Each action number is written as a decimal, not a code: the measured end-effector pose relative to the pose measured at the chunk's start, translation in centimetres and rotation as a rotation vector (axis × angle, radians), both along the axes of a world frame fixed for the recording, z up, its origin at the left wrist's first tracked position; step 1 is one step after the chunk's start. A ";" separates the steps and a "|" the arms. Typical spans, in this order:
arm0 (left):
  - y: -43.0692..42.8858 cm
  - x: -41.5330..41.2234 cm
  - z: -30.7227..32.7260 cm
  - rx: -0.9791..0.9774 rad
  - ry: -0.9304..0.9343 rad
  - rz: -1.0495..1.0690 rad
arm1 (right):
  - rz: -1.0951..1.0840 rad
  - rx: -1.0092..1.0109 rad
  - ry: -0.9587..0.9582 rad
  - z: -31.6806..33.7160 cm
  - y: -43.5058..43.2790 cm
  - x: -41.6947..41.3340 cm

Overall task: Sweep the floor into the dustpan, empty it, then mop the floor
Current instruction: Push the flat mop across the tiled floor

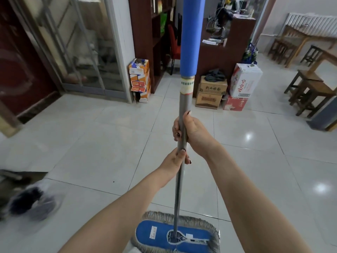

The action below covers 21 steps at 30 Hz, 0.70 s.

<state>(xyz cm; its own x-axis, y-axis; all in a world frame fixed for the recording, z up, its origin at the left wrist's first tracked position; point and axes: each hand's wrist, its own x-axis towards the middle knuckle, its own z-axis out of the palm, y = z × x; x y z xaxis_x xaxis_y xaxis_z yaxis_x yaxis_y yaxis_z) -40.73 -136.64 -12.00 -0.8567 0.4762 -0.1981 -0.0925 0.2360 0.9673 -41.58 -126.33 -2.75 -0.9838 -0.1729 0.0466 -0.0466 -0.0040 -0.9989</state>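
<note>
On the pale tiled floor [91,143], low in the view, the mop's blue pad [155,232] lies flat, grey fringe around it. Both hands curl round the upright grey mop handle [178,189]: the right hand [193,130] higher, the left hand [174,159] just below it. Cardboard boxes [211,92] stand well beyond.

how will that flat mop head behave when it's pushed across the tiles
The mop head probably glides easily, since the tiled floor looks glossy. Its grey fringe likely flops and trails. The metal handle looks stiff enough to steer it.
</note>
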 end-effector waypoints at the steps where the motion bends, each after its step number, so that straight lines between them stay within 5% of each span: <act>1: -0.4 -0.5 0.3 0.013 0.019 0.005 | -0.005 0.000 0.005 0.3 -0.6 -0.5; 21: -15.0 -13.4 7.5 0.184 0.230 0.127 | 0.005 0.003 0.132 9.4 -17.0 -13.6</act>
<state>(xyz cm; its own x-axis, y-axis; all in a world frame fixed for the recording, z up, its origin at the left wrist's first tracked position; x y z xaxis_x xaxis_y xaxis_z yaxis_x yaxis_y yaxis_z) -54.08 -151.69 -4.53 -0.9239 0.3726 0.0870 0.1157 0.0553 0.9917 -55.16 -143.38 6.62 -0.9684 -0.1777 0.1751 -0.1777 -0.0014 -0.9841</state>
